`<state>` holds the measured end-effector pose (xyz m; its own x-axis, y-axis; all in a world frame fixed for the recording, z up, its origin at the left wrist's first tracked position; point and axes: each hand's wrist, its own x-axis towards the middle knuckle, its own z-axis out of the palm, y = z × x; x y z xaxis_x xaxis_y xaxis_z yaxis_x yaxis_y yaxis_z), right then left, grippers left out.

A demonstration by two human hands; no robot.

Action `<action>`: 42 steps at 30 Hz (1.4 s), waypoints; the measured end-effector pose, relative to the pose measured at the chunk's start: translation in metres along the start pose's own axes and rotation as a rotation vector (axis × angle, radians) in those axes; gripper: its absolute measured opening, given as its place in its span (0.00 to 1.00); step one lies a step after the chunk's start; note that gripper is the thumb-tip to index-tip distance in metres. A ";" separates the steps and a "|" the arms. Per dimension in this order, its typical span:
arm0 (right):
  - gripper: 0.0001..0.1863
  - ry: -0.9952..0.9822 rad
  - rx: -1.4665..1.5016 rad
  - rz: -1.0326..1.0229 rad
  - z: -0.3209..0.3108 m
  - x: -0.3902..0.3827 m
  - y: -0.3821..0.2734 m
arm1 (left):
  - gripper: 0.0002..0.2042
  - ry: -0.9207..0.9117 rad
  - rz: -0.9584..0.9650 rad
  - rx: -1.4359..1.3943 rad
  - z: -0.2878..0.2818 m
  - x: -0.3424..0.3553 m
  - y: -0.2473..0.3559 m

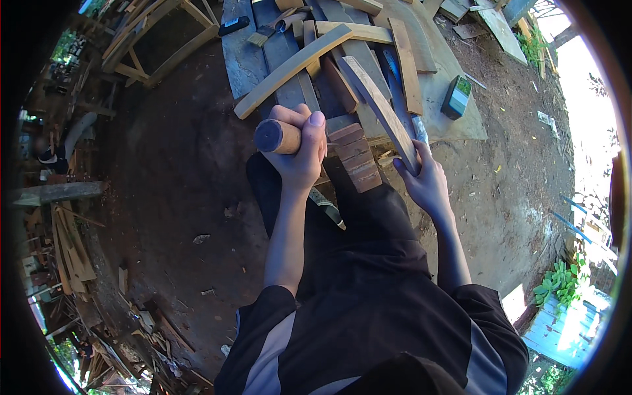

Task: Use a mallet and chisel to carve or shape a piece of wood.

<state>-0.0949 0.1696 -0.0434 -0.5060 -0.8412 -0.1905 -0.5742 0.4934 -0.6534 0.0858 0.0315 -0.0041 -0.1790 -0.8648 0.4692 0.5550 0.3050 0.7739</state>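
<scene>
My left hand (299, 141) is closed around a brown cylinder (289, 139) with a dark round end turned up; its lower part is hidden in the fist. In my right hand (424, 181) is the near end of a long, slightly curved wooden strip (378, 105), slanting away to the far left. Between the hands, by my thighs, lies a reddish-brown block (355, 157) marked across by several grooves or joints. Beyond it, wooden pieces lie crossed over one another, among them a curved slat (293, 71) and a short flat board (405, 66).
Right of the wood pile is a dark green box (457, 97) on a worn board (461, 128). A wooden frame (164, 46) stands at the far left. Scrap wood (72, 247) is heaped along the left, and leafy plants (563, 286) grow at the right. The floor is bare earth.
</scene>
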 end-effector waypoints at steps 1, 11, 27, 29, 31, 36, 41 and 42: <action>0.28 -0.001 0.000 0.003 0.000 0.001 0.001 | 0.11 0.021 -0.008 -0.004 0.000 0.000 0.000; 0.28 0.007 -0.028 0.000 0.001 0.001 0.004 | 0.11 -0.017 -0.019 -0.004 -0.002 0.001 -0.001; 0.25 -0.087 -0.456 -0.318 -0.069 0.015 -0.025 | 0.11 -0.072 -0.048 0.057 0.003 0.005 0.000; 0.24 -0.055 -0.494 -0.394 -0.082 0.016 -0.030 | 0.11 -0.069 -0.049 0.061 0.004 0.006 0.000; 0.23 -0.037 -0.460 -0.369 -0.091 0.015 -0.041 | 0.11 -0.079 -0.051 0.050 0.005 0.006 0.000; 0.23 0.045 -0.417 -0.312 -0.105 0.010 -0.049 | 0.12 -0.073 -0.072 0.113 0.014 0.009 -0.003; 0.27 -0.026 -0.492 -0.216 -0.113 0.007 -0.039 | 0.12 -0.095 -0.055 0.154 0.018 0.011 -0.013; 0.27 -0.025 -0.494 -0.212 -0.113 0.005 -0.039 | 0.12 -0.096 -0.058 0.151 0.019 0.011 -0.013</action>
<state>-0.1478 0.1711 0.0645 -0.3335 -0.9359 -0.1132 -0.8998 0.3518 -0.2580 0.0610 0.0257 -0.0013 -0.2880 -0.8425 0.4553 0.4149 0.3187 0.8522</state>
